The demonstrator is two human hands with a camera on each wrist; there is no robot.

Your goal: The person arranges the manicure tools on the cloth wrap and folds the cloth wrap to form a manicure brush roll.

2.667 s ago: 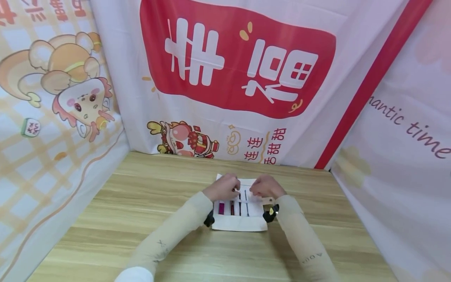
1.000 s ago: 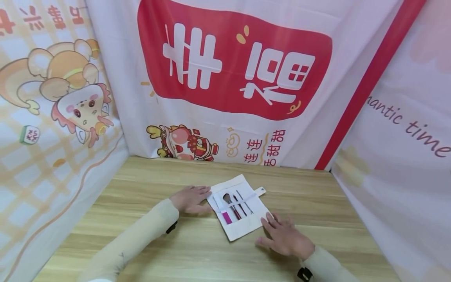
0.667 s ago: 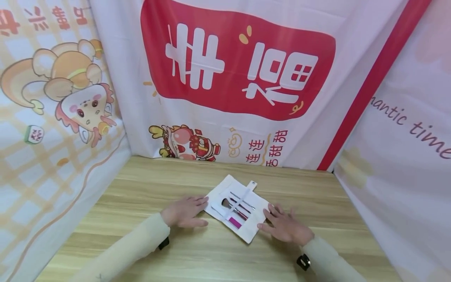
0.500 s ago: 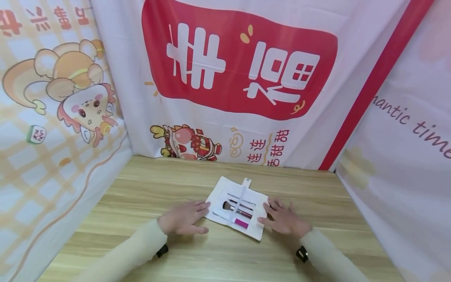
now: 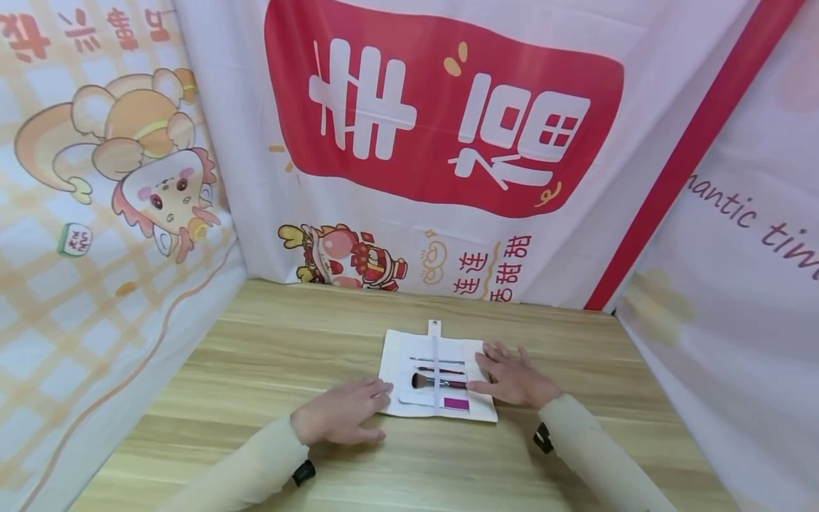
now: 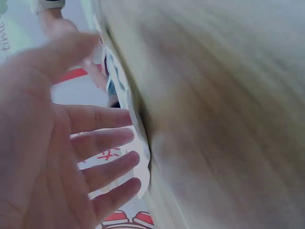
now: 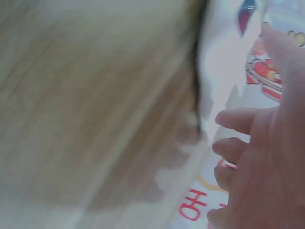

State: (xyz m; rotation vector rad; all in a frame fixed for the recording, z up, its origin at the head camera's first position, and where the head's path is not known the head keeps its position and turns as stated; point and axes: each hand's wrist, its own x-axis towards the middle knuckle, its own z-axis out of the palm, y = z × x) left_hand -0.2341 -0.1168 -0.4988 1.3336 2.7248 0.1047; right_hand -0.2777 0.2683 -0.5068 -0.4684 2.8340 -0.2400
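Note:
A white makeup brush case (image 5: 392, 350) lies unfolded on the wooden table, its snap tab (image 5: 434, 328) pointing to the far side. A pale band (image 5: 437, 350) crosses it. Under the band are a fluffy brush (image 5: 419, 381), two thin tools (image 5: 448, 370), and a flat clear piece with a magenta end (image 5: 456, 404). My left hand (image 5: 342, 412) touches the case's left edge with extended fingers. On the opposite edge rest the fingers of my right hand (image 5: 517, 377). Both wrist views show the fingers spread along the case's rim.
Wood-grain table (image 5: 256, 341) surrounds the case. Behind it hangs a white cloth with a red printed panel (image 5: 435, 178). Printed cloths (image 5: 115, 284) also close off the left and right sides.
Both hands first worked over the case, then moved out to its edges. The case has since turned counterclockwise between them, so its tab swings from the right to the far side.

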